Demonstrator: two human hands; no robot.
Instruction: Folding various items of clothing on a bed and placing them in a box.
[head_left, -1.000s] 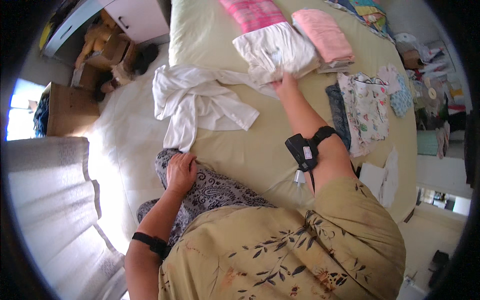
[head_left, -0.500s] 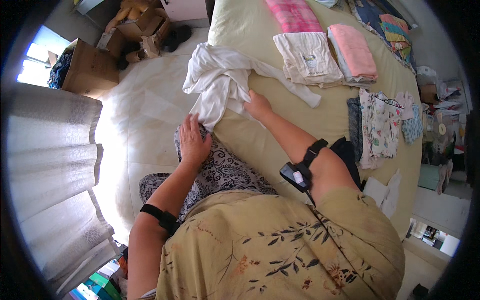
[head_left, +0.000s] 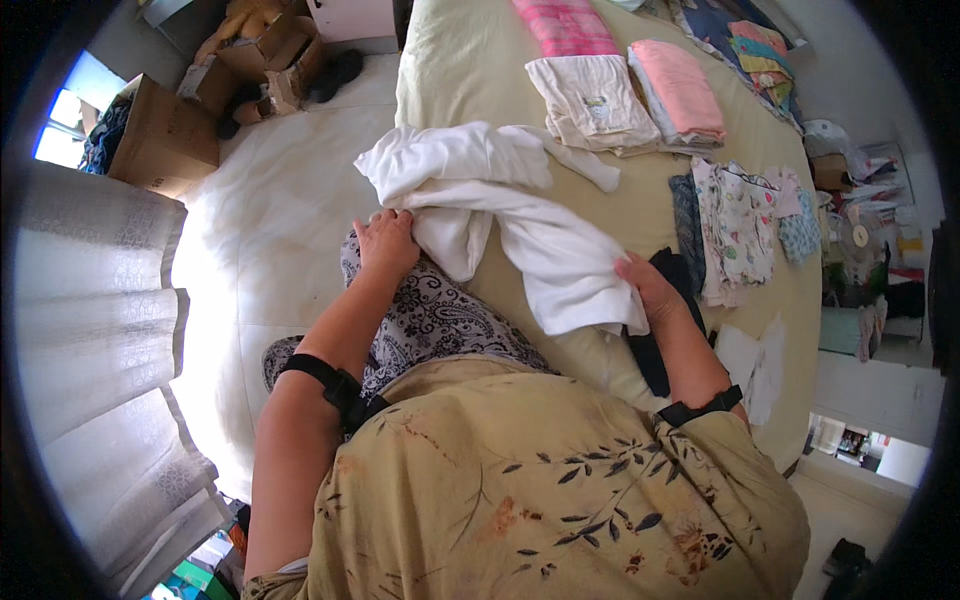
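Note:
A white long-limbed garment (head_left: 470, 195) lies loosely bunched across the near edge of the bed (head_left: 530, 240). My right hand (head_left: 655, 292) grips one end of it and holds that part stretched out to the right. My left hand (head_left: 388, 245) rests by my patterned trouser knee (head_left: 450, 310), fingers slightly bent and apart, fingertips at the garment's left edge. One narrow sleeve or leg of the garment trails toward the folded clothes at the back. Something black (head_left: 650, 350), made of cloth, lies partly beneath my right hand and forearm.
Folded clothes sit on the bed: a cream piece (head_left: 595, 105), a pink stack (head_left: 678, 90), a pink checked cloth (head_left: 565, 25) and a printed pile (head_left: 735, 225). White cloths (head_left: 750, 365) lie at right. Cardboard boxes (head_left: 165, 135) stand far left, beside a curtain (head_left: 100, 330).
My right hand has moved right and nearer, pulling part of the white garment out with it. The left hand has shifted slightly up to the cloth's edge, fingers more bent.

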